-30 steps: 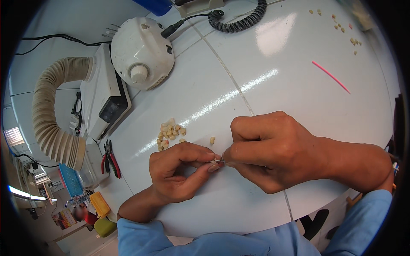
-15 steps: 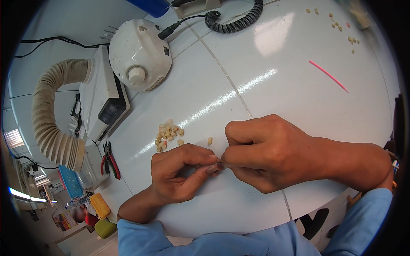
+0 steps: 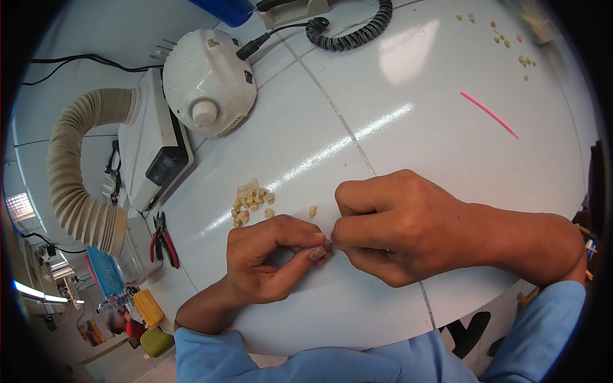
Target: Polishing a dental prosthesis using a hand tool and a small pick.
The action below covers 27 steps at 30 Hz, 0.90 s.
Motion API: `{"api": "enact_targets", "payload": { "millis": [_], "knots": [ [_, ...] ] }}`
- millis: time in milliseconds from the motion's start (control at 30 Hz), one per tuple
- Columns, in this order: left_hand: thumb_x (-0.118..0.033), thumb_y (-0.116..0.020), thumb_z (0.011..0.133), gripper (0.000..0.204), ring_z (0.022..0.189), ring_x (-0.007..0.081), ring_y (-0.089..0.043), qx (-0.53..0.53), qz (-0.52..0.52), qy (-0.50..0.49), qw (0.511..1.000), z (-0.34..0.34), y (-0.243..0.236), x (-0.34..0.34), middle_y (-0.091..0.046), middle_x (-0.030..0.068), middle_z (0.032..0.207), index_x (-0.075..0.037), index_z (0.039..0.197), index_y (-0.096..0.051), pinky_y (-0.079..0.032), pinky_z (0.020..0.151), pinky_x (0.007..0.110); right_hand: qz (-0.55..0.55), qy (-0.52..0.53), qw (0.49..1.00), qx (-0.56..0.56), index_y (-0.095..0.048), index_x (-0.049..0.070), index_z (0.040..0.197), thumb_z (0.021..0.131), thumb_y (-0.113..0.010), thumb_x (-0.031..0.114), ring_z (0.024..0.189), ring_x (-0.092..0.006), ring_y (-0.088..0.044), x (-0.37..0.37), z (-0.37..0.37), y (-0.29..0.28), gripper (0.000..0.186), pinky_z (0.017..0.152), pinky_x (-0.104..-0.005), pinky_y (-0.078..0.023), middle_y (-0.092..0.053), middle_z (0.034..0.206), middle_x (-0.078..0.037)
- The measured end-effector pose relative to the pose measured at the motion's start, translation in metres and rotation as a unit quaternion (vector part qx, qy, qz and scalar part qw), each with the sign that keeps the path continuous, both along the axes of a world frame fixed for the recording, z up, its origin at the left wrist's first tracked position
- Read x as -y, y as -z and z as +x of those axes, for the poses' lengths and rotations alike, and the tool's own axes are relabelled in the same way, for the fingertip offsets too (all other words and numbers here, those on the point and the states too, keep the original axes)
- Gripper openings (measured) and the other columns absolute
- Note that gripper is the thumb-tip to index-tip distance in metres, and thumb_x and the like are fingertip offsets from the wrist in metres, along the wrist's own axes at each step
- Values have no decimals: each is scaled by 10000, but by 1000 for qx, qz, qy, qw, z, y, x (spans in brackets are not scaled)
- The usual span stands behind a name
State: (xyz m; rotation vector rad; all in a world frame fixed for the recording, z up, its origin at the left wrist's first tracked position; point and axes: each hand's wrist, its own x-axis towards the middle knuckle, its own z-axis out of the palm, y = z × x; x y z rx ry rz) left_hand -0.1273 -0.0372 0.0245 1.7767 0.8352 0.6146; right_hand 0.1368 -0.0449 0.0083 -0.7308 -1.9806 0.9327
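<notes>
Near the front of the white tiled worktop, my left hand (image 3: 274,258) pinches a tiny piece between thumb and fingertips; its shape is mostly hidden. Touching it from the right, my right hand (image 3: 399,230) is curled closed around a thin metal tool (image 3: 328,243), of which only a short bit shows between the fingertips. Just beyond my left hand lie a loose heap of small cream-coloured tooth-like pieces (image 3: 251,198) and one separate piece (image 3: 312,210).
A white rounded machine (image 3: 207,83), a boxy unit (image 3: 153,140) with ribbed hose (image 3: 67,166), red-handled pliers (image 3: 163,239) on the left. Coiled cable (image 3: 348,38) at the back; pink stick (image 3: 488,115) and scattered pieces (image 3: 523,60) to the right. A person (image 3: 121,319) in the background, lower left.
My right hand has shifted a little leftward, closer to my left fingertips, so less of the metal tool shows between them. The whole view has shifted slightly.
</notes>
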Motion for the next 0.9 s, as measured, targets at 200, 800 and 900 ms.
{"api": "enact_targets", "payload": {
  "millis": [200, 800, 900],
  "knots": [
    [119, -751, 918, 157, 877, 211, -819, 3, -13, 15, 1000, 3, -2, 0, -799, 175, 995, 71, 1067, -735, -646, 780, 286, 7, 6, 1000, -8, -645, 39, 796, 765, -783, -53, 592, -247, -567, 1, 0, -1, 169, 519, -384, -466, -499, 793, -72],
    [22, -653, 1070, 159, 1045, 197, -765, 111, -166, -29, 979, 0, -3, -8, -725, 139, 1120, 50, 1225, -629, -661, 908, 325, -10, 45, 999, 6, -748, 5, 877, 845, -786, -34, 563, -154, -617, -7, -1, -11, 63, 508, -296, -468, -622, 760, -66],
    [33, -681, 1052, 177, 1014, 184, -765, 66, -155, -22, 985, 2, -5, -8, -729, 131, 1111, 48, 1222, -632, -659, 903, 317, -3, 49, 999, 11, -753, 5, 879, 847, -793, -33, 564, -153, -618, -6, -1, -10, 64, 508, -300, -466, -626, 760, -65]
  ]
}}
